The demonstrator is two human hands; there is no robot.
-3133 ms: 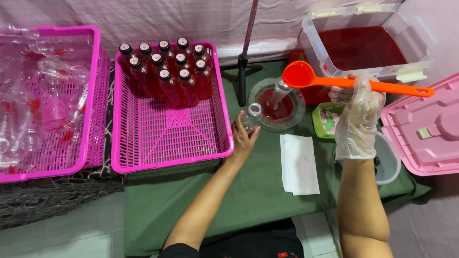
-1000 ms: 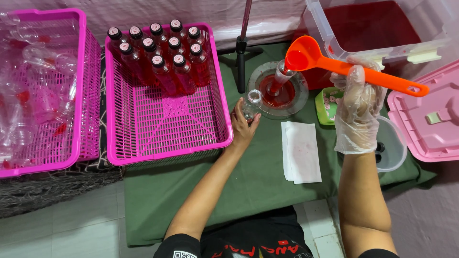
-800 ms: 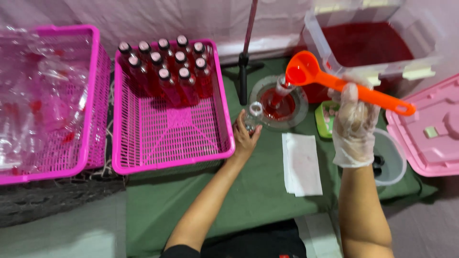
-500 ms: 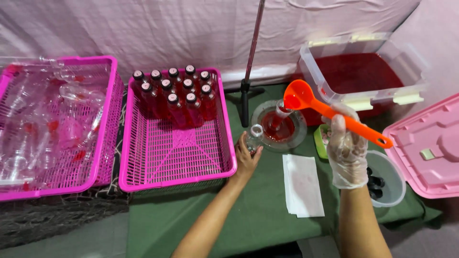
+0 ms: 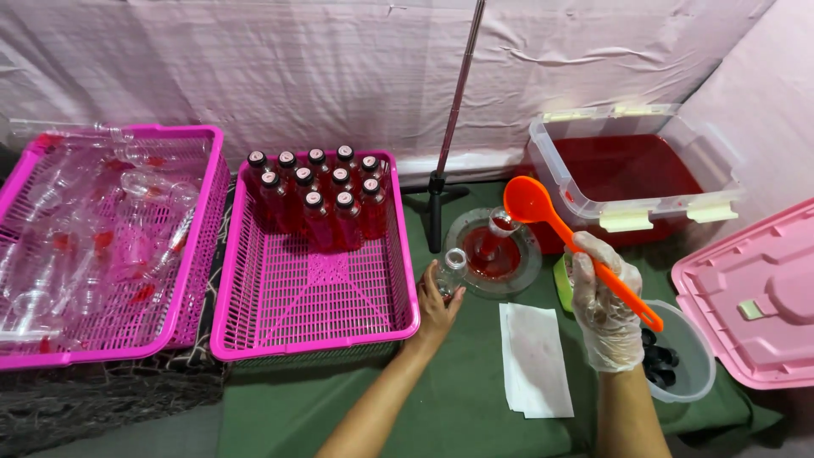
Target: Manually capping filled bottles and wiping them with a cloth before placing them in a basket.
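Observation:
My bare left hand [image 5: 436, 310] grips a small clear bottle [image 5: 449, 271] that stands upright on the green cloth, beside a round clear dish [image 5: 494, 252] holding red liquid and a small funnel-like cup. My gloved right hand [image 5: 604, 309] holds an orange ladle [image 5: 570, 241] by its handle, the bowl raised above the dish. Behind it sits a clear tub [image 5: 632, 174] filled with red liquid. Several capped bottles of red liquid [image 5: 318, 199] stand at the back of the middle pink basket [image 5: 314, 297].
A second pink basket [image 5: 102, 246] at left holds several empty clear bottles. A white folded napkin [image 5: 534, 360] lies on the cloth. A pink lid [image 5: 750, 297] rests at right, next to a clear bowl [image 5: 678, 356] of dark caps. A stand pole [image 5: 454, 127] rises behind.
The view has tilted up, showing more of the back wall. My right hand lowered the ladle's bowl from near the tub toward the dish. My left hand stayed on the small bottle.

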